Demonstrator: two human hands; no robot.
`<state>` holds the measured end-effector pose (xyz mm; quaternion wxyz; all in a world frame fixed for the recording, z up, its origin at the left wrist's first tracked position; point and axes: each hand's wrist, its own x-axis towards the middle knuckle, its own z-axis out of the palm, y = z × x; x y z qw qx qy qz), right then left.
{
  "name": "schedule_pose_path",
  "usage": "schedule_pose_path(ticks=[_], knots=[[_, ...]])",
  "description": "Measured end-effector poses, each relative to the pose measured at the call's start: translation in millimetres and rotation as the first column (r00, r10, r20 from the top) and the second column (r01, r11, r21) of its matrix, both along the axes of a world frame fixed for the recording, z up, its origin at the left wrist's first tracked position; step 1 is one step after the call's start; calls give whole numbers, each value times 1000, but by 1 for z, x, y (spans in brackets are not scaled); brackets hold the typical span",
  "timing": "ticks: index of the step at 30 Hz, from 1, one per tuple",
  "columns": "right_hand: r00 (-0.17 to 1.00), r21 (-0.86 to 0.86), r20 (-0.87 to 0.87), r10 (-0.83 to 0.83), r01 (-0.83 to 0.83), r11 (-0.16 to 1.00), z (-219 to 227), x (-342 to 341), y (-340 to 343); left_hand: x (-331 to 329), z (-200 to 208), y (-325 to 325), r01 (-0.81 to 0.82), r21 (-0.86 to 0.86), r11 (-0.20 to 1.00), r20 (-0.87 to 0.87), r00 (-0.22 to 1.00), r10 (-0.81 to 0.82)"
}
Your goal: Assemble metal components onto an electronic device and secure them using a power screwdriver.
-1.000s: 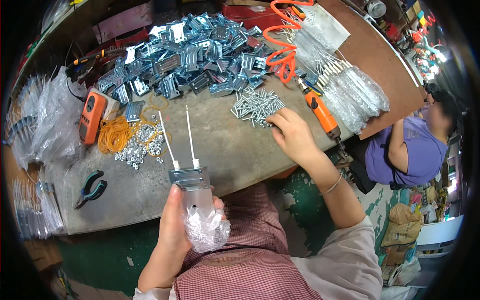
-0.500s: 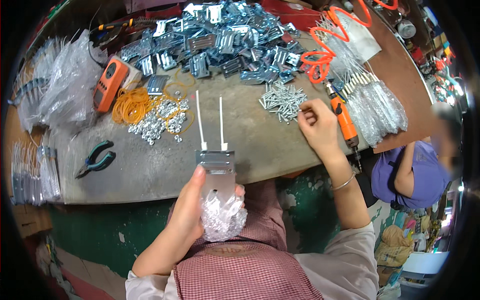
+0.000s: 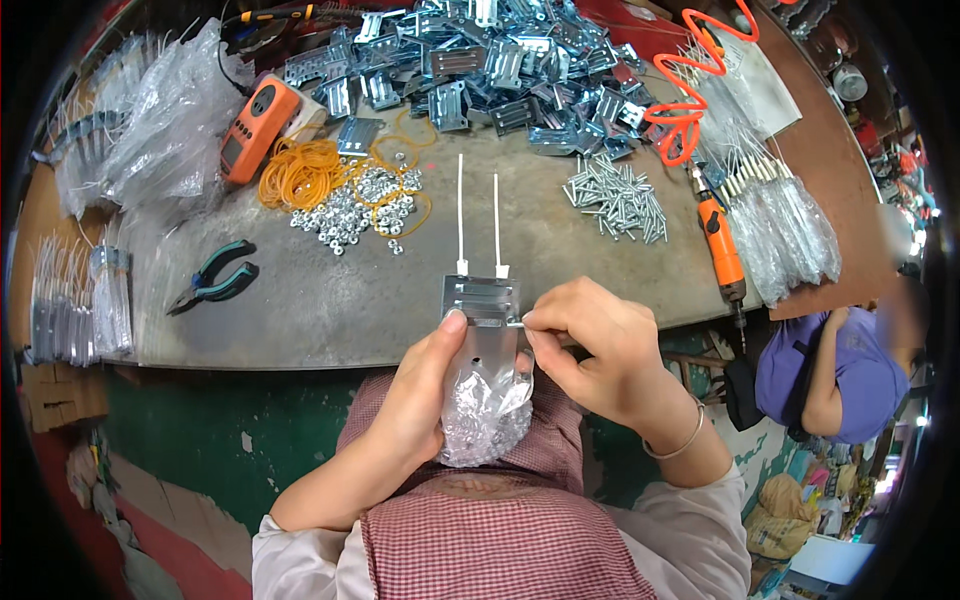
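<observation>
Over the table's front edge, my left hand [image 3: 412, 388] is closed round a flat plate-like part in clear plastic wrap [image 3: 487, 415]. A slotted metal bracket [image 3: 480, 295] lies across its top, and two white wires [image 3: 461, 215] stick up past it. My left thumb presses on the bracket's lower left side. My right hand [image 3: 595, 345] pinches a small screw [image 3: 515, 323] between thumb and forefinger. The screw is at the bracket's lower right edge; whether its tip is in a hole is too small to tell.
Loose screws [image 3: 618, 200], nuts [image 3: 345, 215], yellow rubber bands [image 3: 298, 172] and heaped brackets [image 3: 500, 65] lie on the table [image 3: 330, 320]. Pliers [image 3: 213, 278] lie left, an orange power screwdriver [image 3: 718, 240] right, near wrapped parts [image 3: 785, 230]. Another person [image 3: 840, 370] sits at right.
My right hand has come from the screw pile to the bracket's right edge with a screw in its fingers. The view has shifted, and my left hand still holds the wrapped part.
</observation>
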<state>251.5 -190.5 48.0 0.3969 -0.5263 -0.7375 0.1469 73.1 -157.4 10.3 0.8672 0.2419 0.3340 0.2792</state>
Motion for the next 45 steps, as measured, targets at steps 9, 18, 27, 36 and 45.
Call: schedule_pose_path(ticks=[9, 18, 27, 36, 45], knots=[[984, -6, 175, 23, -22, 1000, 7, -7, -4, -2, 6, -3, 11, -26, 1000, 17, 1000, -11], [999, 102, 36, -1, -3, 995, 16, -19, 11, -7, -3, -4, 52, -75, 996, 99, 994, -45], [986, 122, 123, 108, -123, 985, 5, -28, 20, -5, -5, -7, 46, 44, 998, 108, 993, -50], [998, -100, 46, -32, 37, 994, -15, -25, 6, -7, 7, 15, 150, 420, 895, -201, 977, -70], [866, -248, -446, -224, 121, 961, -55, -20, 1, -11, 27, 204, 710, 703, 28, -425, 388, 818]])
